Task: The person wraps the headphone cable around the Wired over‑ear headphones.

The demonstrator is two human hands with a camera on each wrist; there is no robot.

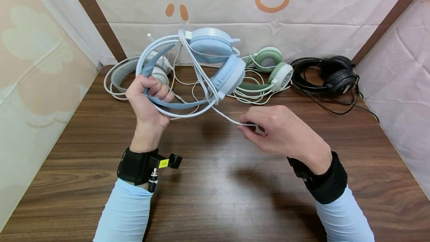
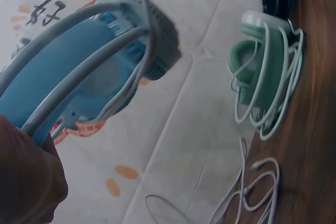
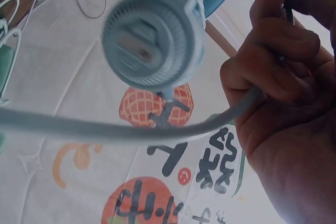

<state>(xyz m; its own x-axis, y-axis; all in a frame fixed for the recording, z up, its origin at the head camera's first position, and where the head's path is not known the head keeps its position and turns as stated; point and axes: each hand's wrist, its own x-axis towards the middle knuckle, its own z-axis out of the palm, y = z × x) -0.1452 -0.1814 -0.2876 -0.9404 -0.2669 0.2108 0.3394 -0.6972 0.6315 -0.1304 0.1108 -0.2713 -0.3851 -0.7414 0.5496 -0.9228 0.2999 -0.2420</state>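
Observation:
Light blue headphones [image 1: 231, 75] are held up above the table, their headband gripped by my left hand [image 1: 147, 102]. Both ear cups point away to the right, and several turns of their pale cable [image 1: 226, 116] loop across beside them. My right hand [image 1: 282, 130] pinches a length of that cable between thumb and fingers, lower and to the right. In the left wrist view, fingers wrap the blue headband [image 2: 58, 59]. The right wrist view has the cable [image 3: 131, 131] running into the curled fingers, near one ribbed ear cup [image 3: 152, 40]; the cable's end cannot be made out.
Along the back of the wooden table [image 1: 208, 182] lie white-grey headphones [image 1: 117, 75] at left, green-and-white headphones [image 1: 281, 75] and black headphones [image 1: 340, 77] at right, with loose cables. Patterned fabric walls [image 1: 302, 10] stand behind and at both sides.

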